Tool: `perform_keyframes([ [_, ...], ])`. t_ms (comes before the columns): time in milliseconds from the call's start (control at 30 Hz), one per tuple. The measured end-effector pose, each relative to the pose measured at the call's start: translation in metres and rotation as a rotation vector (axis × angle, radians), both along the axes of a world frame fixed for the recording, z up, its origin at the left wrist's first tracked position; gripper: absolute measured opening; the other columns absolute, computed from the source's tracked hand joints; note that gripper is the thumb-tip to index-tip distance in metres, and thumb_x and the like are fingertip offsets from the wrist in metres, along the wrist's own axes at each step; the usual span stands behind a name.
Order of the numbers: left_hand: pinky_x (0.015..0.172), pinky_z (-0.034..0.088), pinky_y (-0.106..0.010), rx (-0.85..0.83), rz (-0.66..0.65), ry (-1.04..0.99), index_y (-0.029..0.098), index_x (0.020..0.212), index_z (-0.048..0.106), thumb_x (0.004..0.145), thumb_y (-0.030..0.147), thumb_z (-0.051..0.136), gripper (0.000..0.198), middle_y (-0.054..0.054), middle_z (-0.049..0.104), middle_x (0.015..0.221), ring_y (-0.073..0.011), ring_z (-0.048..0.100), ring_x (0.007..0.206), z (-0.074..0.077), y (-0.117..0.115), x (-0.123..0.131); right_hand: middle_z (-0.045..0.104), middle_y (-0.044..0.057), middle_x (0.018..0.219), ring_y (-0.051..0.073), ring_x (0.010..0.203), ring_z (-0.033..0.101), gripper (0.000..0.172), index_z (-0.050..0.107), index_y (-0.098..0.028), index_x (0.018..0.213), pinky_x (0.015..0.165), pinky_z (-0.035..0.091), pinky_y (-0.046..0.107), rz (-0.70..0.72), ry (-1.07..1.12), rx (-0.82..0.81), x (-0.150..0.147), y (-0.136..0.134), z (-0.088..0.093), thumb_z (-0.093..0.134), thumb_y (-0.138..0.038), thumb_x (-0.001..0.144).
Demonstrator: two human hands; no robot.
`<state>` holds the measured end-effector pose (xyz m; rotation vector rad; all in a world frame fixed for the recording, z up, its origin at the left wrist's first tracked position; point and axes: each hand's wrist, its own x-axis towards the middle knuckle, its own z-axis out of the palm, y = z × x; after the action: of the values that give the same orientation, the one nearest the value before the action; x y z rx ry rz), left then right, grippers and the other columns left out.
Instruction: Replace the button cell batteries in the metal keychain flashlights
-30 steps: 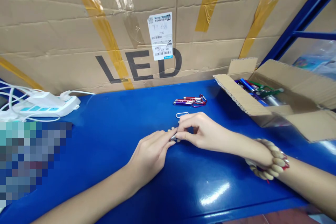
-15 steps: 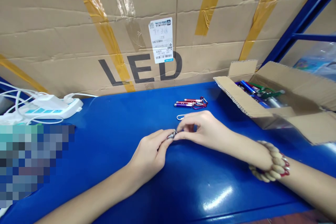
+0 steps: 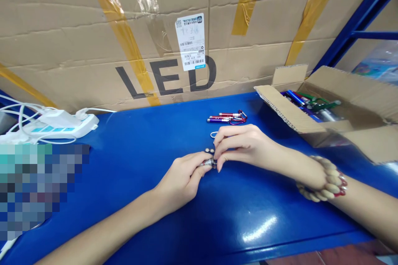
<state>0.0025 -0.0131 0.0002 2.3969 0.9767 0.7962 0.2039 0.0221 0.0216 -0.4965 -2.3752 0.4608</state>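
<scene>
My left hand (image 3: 183, 175) and my right hand (image 3: 242, 145) meet at the middle of the blue table (image 3: 139, 140). Both pinch a small silver-and-red keychain flashlight (image 3: 209, 162) between their fingertips, low over the table. Two small round button cells (image 3: 209, 150) lie on the table just beyond it. A silver clip (image 3: 213, 134) lies behind my right hand, partly hidden. My right wrist wears a beaded bracelet (image 3: 326, 184).
Red and purple keychain flashlights (image 3: 226, 118) lie farther back. An open cardboard box (image 3: 329, 112) with several more flashlights stands at the right. A white power strip (image 3: 59, 126) with cables is at the left. A big "LED" carton (image 3: 161, 33) walls off the back.
Both hands stayed together on the small flashlight, shifting slightly. The two button cells now show on the table beside the fingertips.
</scene>
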Motion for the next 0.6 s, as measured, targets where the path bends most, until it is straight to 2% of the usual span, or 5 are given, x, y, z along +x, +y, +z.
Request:
perform_keyframes([
  [300,0.061,0.046,-0.019,0.006,0.022,0.096,0.02,0.086,0.052,0.086,0.01,0.04,0.016,0.002,0.064,0.073,-0.0114,0.061,0.064,-0.003,-0.003,-0.003,0.061,0.002,0.071,0.01,0.067,0.058,0.012,0.069,-0.014,0.068,0.061,0.048,0.021,-0.041,0.099,-0.166,-0.009,-0.005,-0.009,0.068,-0.023,0.076],
  [367,0.059,0.047,-0.019,0.041,0.061,0.082,0.02,0.086,0.051,0.086,0.009,0.038,0.016,0.001,0.065,0.074,-0.0117,0.063,0.065,-0.003,-0.004,-0.003,0.06,0.001,0.066,0.009,0.059,0.057,0.015,0.068,-0.014,0.064,0.05,0.048,0.019,-0.16,0.17,-0.357,-0.016,-0.01,-0.009,0.071,-0.027,0.072],
  [467,0.061,0.049,-0.019,0.134,0.082,0.06,0.018,0.084,0.051,0.087,0.01,0.037,0.017,-0.001,0.067,0.075,-0.0126,0.064,0.067,-0.005,-0.003,-0.002,0.054,-0.002,0.053,0.006,0.038,0.048,0.031,0.063,-0.012,0.059,0.03,0.039,0.016,-0.32,0.211,-0.824,-0.025,-0.016,-0.008,0.074,-0.041,0.063],
  [533,0.066,0.05,-0.021,0.215,0.08,0.047,0.018,0.085,0.054,0.089,0.012,0.037,0.018,-0.002,0.069,0.078,-0.0136,0.066,0.072,-0.007,-0.002,-0.002,0.05,-0.005,0.044,0.004,0.032,0.042,0.037,0.06,-0.012,0.057,0.026,0.035,0.015,-0.323,0.197,-1.068,-0.027,-0.018,-0.007,0.076,-0.046,0.058],
  [600,0.071,0.051,-0.021,0.283,0.083,0.024,0.017,0.09,0.056,0.09,0.013,0.038,0.018,-0.004,0.07,0.084,-0.014,0.066,0.077,-0.01,0.0,-0.002,0.048,-0.006,0.042,0.004,0.032,0.042,0.039,0.06,-0.012,0.057,0.026,0.036,0.014,-0.292,0.197,-1.18,-0.026,-0.017,-0.006,0.078,-0.046,0.054],
])
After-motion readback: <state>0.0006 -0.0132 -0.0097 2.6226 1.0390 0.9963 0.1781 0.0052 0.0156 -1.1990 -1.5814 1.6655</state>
